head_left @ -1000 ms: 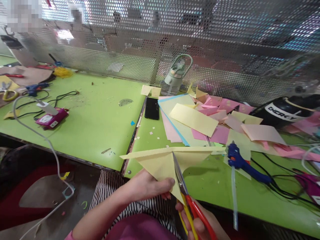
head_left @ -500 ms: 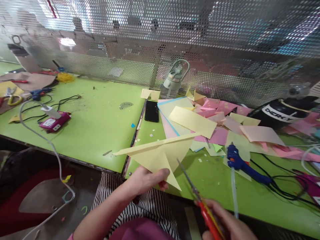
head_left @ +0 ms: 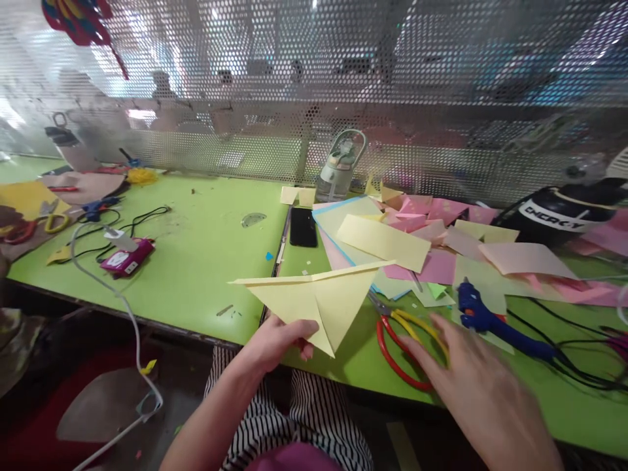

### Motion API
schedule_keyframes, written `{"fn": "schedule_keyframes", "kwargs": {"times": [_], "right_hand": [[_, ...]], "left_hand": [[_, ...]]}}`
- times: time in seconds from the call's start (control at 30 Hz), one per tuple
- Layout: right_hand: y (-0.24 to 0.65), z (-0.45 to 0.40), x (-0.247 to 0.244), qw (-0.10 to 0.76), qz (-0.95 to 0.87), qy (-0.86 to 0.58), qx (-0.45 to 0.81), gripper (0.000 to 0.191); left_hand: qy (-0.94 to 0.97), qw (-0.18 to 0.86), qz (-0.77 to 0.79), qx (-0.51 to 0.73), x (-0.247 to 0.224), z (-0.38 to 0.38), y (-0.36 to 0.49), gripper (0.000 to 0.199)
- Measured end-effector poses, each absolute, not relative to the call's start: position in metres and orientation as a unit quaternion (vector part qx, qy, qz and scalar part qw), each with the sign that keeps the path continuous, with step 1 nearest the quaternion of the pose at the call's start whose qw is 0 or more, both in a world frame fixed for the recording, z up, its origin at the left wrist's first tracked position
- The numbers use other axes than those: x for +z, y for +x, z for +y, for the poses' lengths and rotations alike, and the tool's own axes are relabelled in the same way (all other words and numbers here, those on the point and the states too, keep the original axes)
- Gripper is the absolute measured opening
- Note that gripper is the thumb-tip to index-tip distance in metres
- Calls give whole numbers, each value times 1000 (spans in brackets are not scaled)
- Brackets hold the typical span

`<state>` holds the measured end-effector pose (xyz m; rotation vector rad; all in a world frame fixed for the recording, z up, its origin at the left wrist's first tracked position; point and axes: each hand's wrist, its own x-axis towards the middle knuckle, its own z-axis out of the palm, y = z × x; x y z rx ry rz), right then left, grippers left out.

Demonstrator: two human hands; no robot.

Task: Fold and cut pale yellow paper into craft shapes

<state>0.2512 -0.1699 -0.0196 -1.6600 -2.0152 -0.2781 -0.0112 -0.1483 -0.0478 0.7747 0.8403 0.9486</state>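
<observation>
A pale yellow folded sheet of paper (head_left: 338,304), triangular with a turned-over strip along its top edge, is pinched between the thumb and fingers of my left hand (head_left: 275,343). It is tilted above the front edge of the green table. Beside it, scissors (head_left: 386,313) with one red and one yellow handle rest on the tabletop, their blades partly behind the paper. My right hand (head_left: 478,383) hovers over the handles, thumb and fingers apart around them, gripping nothing.
A blue glue gun (head_left: 505,327) with a black cord lies at right. Behind are paper sheets (head_left: 385,241), a black phone (head_left: 303,227), a clear bottle (head_left: 336,173) and a black "ENERGY" bottle (head_left: 554,216). A magenta power strip (head_left: 128,257) sits left, its white cable hanging down.
My right hand has set the red-and-yellow scissors down on the table and let go of them. The folded paper, still in my left hand, has turned slightly.
</observation>
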Motion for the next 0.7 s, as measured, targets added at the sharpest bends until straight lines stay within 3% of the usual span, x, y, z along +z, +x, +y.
{"fn": "schedule_keyframes", "kwargs": {"times": [0.07, 0.2, 0.37, 0.53, 0.7], "right_hand": [[238, -169, -16, 239, -781, -535, -214, 51], [207, -172, -15, 229, -848, -399, -263, 54], [196, -175, -16, 300, -862, -352, -209, 32], [200, -175, -11, 349, -853, -370, -113, 31], [199, -171, -17, 349, -849, -382, -109, 31]], "left_hand": [[355, 743, 381, 420, -48, -148, -12, 26], [365, 762, 360, 395, -48, -151, -14, 25], [384, 780, 334, 365, -51, -158, -21, 22], [415, 764, 344, 355, -57, -161, -21, 23], [485, 733, 384, 285, -44, -168, -30, 39]]}}
